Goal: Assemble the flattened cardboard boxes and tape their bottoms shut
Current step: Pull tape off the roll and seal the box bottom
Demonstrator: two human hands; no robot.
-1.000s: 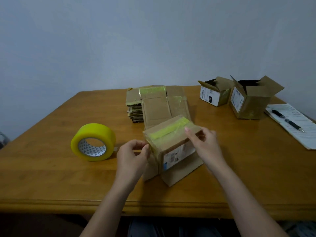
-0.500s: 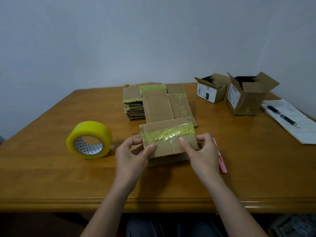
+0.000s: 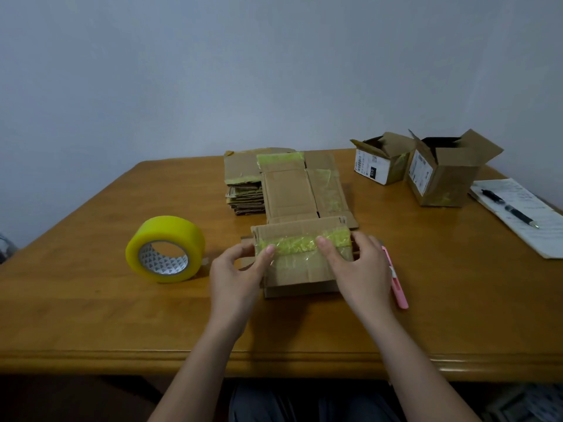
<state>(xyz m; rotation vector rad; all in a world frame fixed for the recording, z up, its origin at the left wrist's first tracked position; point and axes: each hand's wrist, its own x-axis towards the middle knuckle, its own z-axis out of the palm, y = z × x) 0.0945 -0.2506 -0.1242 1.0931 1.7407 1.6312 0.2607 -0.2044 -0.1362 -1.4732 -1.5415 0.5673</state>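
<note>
Since a second ago the cardboard box (image 3: 300, 254) has turned from skewed to square-on, taped bottom up, with both hands staying on it. Left hand (image 3: 236, 274): fingers curled round the box's left end, thumb pressing the yellow tape strip (image 3: 301, 242). Right hand (image 3: 356, 266): thumb on the same strip, fingers wrapped round the right end. Box sits on the wooden table (image 3: 91, 300) between the two sets of fingers.

Left of the left fingers: yellow tape roll (image 3: 166, 249), on edge. Just right of the right fingers: pink utility knife (image 3: 396, 280), flat. Beyond the fingertips: stack of flattened boxes (image 3: 283, 184). Farther right: two assembled boxes (image 3: 426, 169), flaps open, then a paper sheet (image 3: 524, 217) with a pen (image 3: 511, 210) on it. Plain grey-blue wall (image 3: 274, 71) behind.
</note>
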